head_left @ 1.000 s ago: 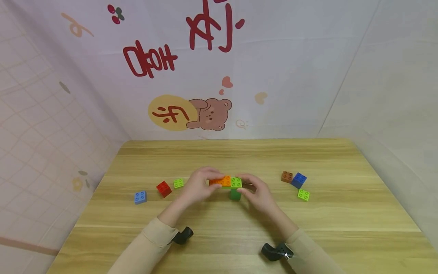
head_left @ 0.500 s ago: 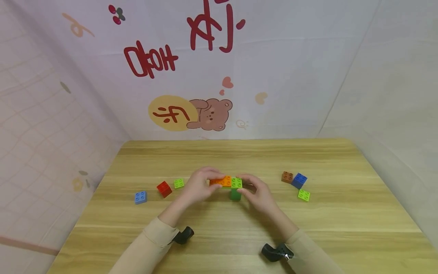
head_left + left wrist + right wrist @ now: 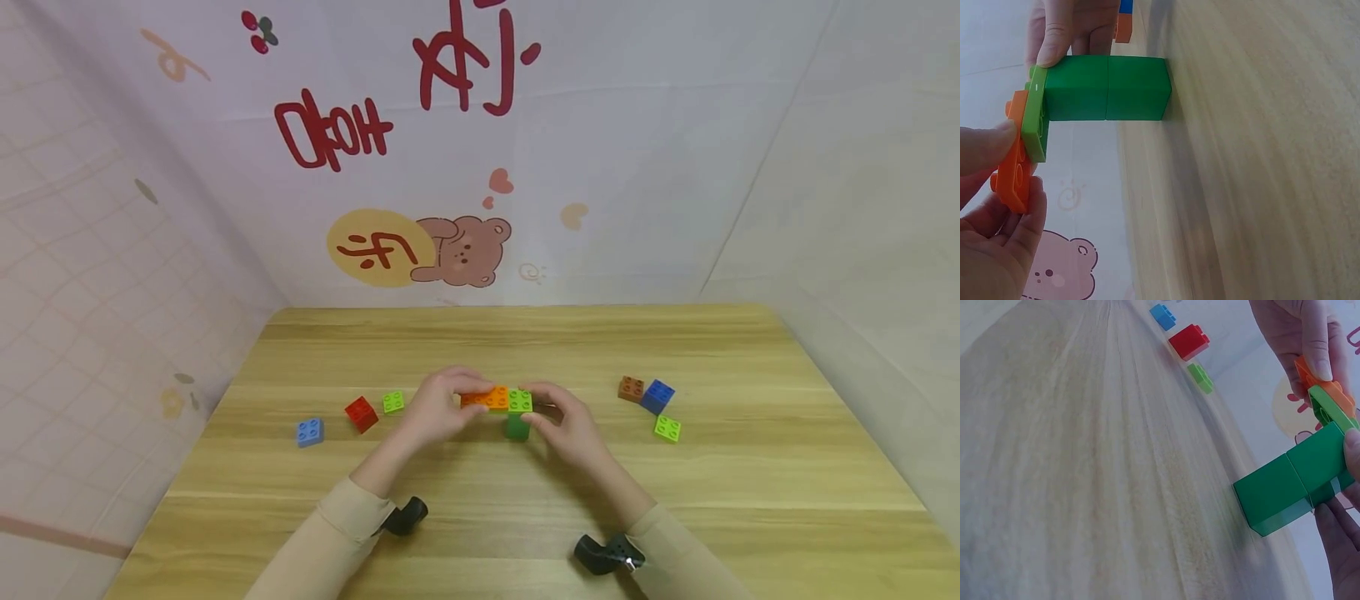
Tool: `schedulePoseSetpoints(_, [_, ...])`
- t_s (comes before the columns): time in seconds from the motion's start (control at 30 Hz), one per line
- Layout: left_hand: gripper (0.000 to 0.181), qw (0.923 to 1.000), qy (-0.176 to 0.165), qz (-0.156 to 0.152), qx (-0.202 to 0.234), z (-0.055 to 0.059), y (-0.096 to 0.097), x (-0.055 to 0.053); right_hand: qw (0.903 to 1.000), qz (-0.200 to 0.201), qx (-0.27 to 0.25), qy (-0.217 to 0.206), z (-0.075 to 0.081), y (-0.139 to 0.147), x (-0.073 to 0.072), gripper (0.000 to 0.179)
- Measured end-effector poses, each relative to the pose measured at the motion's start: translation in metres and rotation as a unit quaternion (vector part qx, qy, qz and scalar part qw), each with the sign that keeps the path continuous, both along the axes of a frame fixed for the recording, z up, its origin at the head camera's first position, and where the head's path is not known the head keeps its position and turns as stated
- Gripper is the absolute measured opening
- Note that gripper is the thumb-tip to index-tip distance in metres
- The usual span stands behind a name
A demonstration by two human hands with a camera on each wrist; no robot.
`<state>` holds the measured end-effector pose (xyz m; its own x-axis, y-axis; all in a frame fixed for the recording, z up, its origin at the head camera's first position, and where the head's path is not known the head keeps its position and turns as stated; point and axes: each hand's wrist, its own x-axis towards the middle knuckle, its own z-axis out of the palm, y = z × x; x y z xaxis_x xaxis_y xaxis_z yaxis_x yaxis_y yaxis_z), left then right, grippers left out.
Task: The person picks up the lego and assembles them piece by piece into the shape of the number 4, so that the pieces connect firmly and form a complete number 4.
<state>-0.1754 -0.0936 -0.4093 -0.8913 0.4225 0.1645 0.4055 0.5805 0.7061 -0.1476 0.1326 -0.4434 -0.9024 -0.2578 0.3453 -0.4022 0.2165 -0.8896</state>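
Two dark green building bricks stand stacked on the table. On top lies a light green plate brick that juts out to the left. An orange brick sits on its overhanging part. My left hand pinches the orange brick between thumb and fingers, covering part of it in the head view. From the other side, my right hand holds the top of the stack. Its thumb lies where the light green plate meets the upper dark green brick, and fingers reach behind that brick.
On the wooden table, a light blue brick, a red brick and a lime brick lie left. A brown brick, a dark blue brick and another lime brick lie right. A printed cloth hangs behind.
Both hands keep their holds on the stack and the orange brick. The whole head view has shifted very slightly; nothing else has visibly moved.
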Motion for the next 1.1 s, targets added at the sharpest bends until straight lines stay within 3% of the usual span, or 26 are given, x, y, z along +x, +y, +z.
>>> schedulePoseSetpoints(0.27, [0.03,1.0,0.006,0.002,-0.008,0.004,0.002,0.0,1.0,-0.003,0.004,-0.001,0.001,0.0,0.001,0.032])
schedulePoseSetpoints(0.5, [0.03,1.0,0.008,0.001,-0.006,0.003,0.002,0.0,0.9999,-0.009,0.009,-0.003,-0.034,0.007,-0.015,0.032])
schedulePoseSetpoints(1.1, [0.028,0.9999,-0.009,0.001,0.011,0.003,0.003,-0.001,0.9999,-0.011,-0.002,0.009,-0.036,0.007,-0.015,0.034])
